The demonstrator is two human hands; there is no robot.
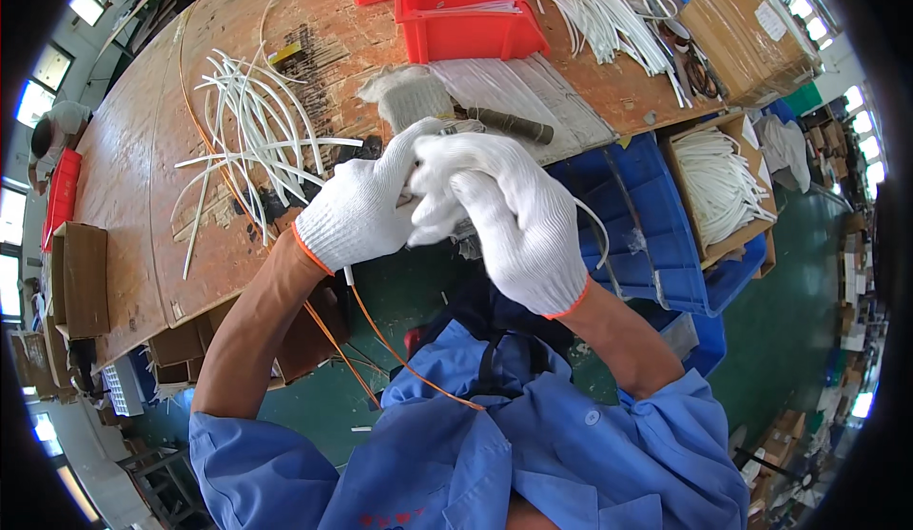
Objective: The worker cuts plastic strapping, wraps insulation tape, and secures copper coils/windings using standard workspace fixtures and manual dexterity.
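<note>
White plastic tube (pixel 348 275) pokes out below a worker's left hand (pixel 357 212), just off the edge of a worn wooden table (pixel 133 235), with a thin orange cord (pixel 390 345) running from its end down toward the worker's lap. Both hands wear white knit gloves and meet at the centre. The left fingers are curled, apparently grasping the tube; the right hand (pixel 518 216) has bent fingers pressed close to the left, but whether they grip anything cannot be told.

Judging by the tube's lower end, the cord is at least partly inside it; the far end is hidden, so whether it runs right through is unclear. Beyond this piece, a loose heap of white tubes (pixel 252 121) lies on the table at left, and many more tubes (pixel 718 188) fill an open cardboard box at right. Which of these are finished cannot be told.
</note>
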